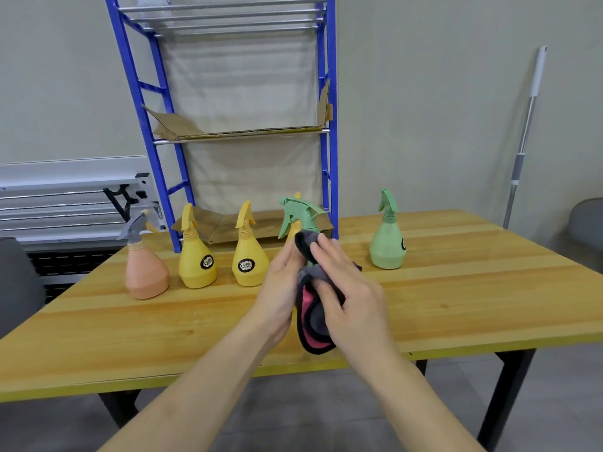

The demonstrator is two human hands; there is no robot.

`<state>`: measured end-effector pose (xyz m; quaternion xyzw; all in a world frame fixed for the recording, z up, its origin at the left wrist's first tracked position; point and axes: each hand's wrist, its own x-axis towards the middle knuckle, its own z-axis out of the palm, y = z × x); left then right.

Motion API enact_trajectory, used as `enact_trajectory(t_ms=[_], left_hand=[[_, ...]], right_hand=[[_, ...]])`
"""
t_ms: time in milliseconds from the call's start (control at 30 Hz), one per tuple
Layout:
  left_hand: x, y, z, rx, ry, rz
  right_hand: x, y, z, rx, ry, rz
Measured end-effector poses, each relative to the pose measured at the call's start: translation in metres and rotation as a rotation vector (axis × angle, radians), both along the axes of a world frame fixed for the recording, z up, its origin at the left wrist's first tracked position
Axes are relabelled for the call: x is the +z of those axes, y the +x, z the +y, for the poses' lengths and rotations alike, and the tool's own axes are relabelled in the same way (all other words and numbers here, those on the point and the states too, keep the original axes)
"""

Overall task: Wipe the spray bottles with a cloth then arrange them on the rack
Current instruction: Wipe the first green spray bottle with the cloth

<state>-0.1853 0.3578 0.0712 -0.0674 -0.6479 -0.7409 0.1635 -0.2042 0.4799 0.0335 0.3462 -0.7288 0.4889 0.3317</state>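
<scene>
A green spray bottle is held up over the table between both hands, with only its trigger head showing. My left hand holds its body from the left. My right hand presses a dark grey and pink cloth around the bottle. On the wooden table stand a pink bottle, two yellow bottles and another green bottle. A further yellow bottle is mostly hidden behind the held one. The blue rack stands behind the table.
Flattened cardboard lies on the rack's middle shelf and on its lower level. A grey pole leans on the wall at the right. Grey chairs show at the left edge and right edge.
</scene>
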Motion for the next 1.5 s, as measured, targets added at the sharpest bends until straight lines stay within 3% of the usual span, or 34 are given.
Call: enact_trajectory(t_ms=[133,333,433,633,767,933,1233,1500], left_hand=[[-0.011,-0.008,-0.005,0.038,-0.007,-0.031],[-0.045,-0.013,-0.008,0.078,-0.068,-0.064],[-0.054,-0.014,-0.011,0.084,-0.078,-0.054],[-0.059,-0.018,-0.015,0.156,-0.06,0.001],[-0.063,-0.019,-0.014,0.238,-0.148,0.048],[-0.067,-0.022,-0.018,0.356,-0.321,0.075],[-0.07,-0.015,-0.019,0.233,-0.264,0.074],[-0.07,-0.025,-0.016,0.305,-0.217,0.117]], right_hand=[[-0.01,-0.012,-0.001,0.024,-0.017,-0.058],[-0.029,-0.014,0.002,0.081,-0.113,-0.467],[-0.031,-0.018,0.006,0.119,-0.084,-0.55],[-0.031,-0.023,-0.002,0.183,-0.231,-0.567],[-0.015,-0.022,-0.016,0.224,-0.351,-0.557],[-0.003,-0.027,-0.027,0.182,-0.296,-0.545],[-0.003,-0.035,-0.025,0.259,-0.369,-0.641],[-0.006,-0.042,-0.015,0.308,-0.318,-0.606]])
